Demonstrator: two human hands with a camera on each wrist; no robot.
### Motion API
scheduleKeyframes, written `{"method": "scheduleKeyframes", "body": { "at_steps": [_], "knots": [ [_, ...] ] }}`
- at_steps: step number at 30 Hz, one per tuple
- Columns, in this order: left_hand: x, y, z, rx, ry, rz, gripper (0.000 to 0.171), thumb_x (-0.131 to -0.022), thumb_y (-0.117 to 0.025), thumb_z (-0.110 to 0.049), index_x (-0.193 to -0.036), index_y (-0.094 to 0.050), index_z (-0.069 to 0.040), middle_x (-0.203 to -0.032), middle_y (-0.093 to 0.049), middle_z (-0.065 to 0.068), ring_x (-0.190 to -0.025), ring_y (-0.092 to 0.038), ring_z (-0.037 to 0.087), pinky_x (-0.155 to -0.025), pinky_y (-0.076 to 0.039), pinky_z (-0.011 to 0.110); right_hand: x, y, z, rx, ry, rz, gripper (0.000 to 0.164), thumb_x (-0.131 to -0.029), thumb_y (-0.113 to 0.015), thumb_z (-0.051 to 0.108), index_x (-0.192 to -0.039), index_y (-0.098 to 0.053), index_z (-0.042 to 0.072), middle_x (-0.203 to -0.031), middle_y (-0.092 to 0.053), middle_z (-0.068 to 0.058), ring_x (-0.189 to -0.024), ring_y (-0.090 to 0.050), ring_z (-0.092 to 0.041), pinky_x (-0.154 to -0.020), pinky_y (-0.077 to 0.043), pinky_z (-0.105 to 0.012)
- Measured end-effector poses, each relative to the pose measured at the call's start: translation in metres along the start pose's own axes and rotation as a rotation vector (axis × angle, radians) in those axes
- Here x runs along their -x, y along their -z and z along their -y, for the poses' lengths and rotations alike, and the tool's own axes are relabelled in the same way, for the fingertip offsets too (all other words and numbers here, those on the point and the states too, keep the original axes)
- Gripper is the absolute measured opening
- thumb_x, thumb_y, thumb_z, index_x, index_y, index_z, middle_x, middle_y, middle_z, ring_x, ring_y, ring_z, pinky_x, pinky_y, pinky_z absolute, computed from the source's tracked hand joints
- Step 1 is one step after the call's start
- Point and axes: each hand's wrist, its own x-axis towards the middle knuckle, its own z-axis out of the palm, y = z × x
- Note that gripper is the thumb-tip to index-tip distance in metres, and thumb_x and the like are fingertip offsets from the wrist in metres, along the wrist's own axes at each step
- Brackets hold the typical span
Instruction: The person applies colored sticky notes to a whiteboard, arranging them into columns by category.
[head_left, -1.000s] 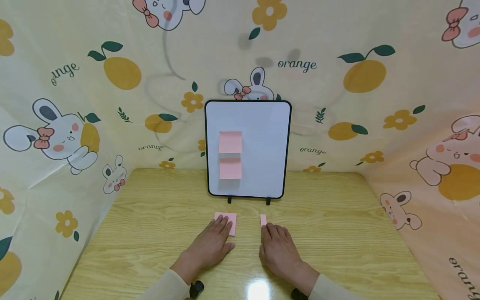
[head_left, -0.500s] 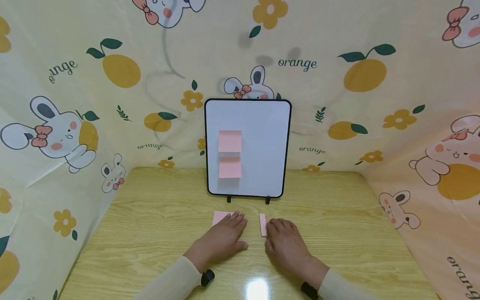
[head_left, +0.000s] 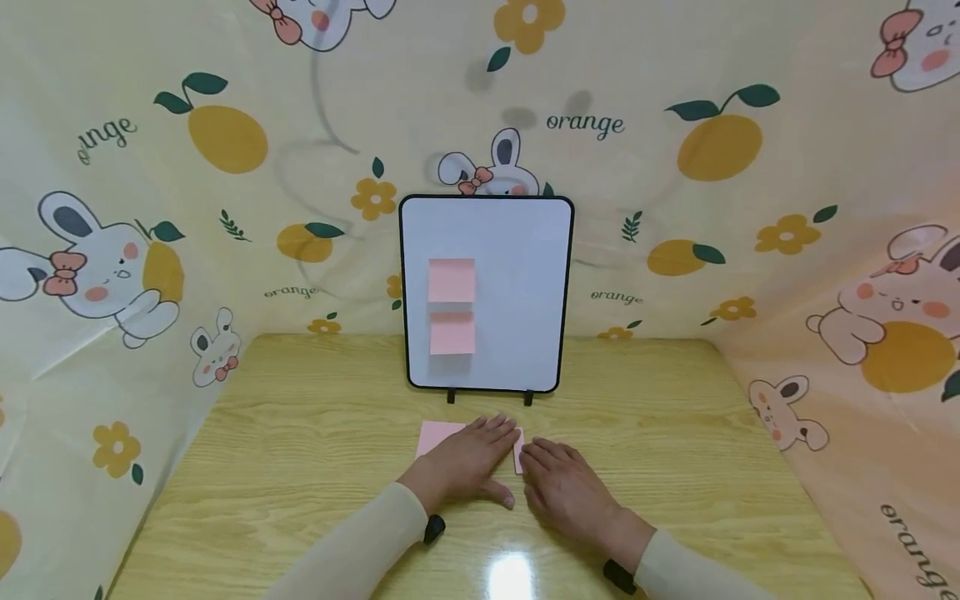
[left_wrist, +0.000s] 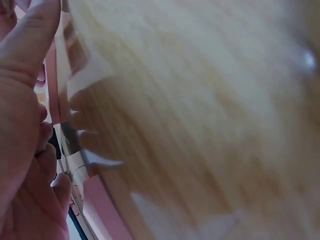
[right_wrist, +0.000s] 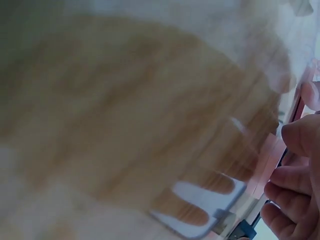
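A square pink sticky-note pad (head_left: 436, 437) lies on the table before the whiteboard, partly covered by my left hand (head_left: 467, 463). That hand is flat with fingers straight, its fingertips reaching the left edge of a narrow pink sticky-note strip (head_left: 518, 460). On the strip's other side is my right hand (head_left: 567, 493), palm down, fingers slightly bent and close against the strip's right edge. Neither hand grips anything. In the left wrist view a pink pad (left_wrist: 105, 212) shows beyond the fingers; the right wrist view shows loosely curled fingers (right_wrist: 290, 200) beside pink paper.
Behind the hands stands a black-framed whiteboard (head_left: 517, 300) on two small feet. An upper pink note (head_left: 452, 280) and a lower pink note (head_left: 452, 333) are stuck to its left half. A patterned cloth (head_left: 615, 167) surrounds the wooden table (head_left: 300, 425).
My left hand has slid right from the square pad to the narrow strip. My right hand has drawn back off the strip to its right side. The camera view has shifted slightly.
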Motion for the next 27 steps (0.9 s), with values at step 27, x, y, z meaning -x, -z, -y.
{"method": "scheduleKeyframes", "body": {
  "at_steps": [27],
  "knots": [
    [-0.005, -0.007, 0.005, -0.019, 0.046, 0.027, 0.12, -0.082, -0.057, -0.086, -0.17, -0.022, -0.012, -0.177, -0.02, 0.004, -0.165, -0.012, 0.02, -0.136, -0.012, 0.039, -0.018, -0.005, -0.016, -0.012, 0.078, -0.07, 0.029, -0.096, -0.078, 0.04, -0.109, -0.068, 0.017, -0.117, -0.069, 0.002, -0.117, -0.061, -0.021, -0.094, -0.055, -0.043]
  ]
}}
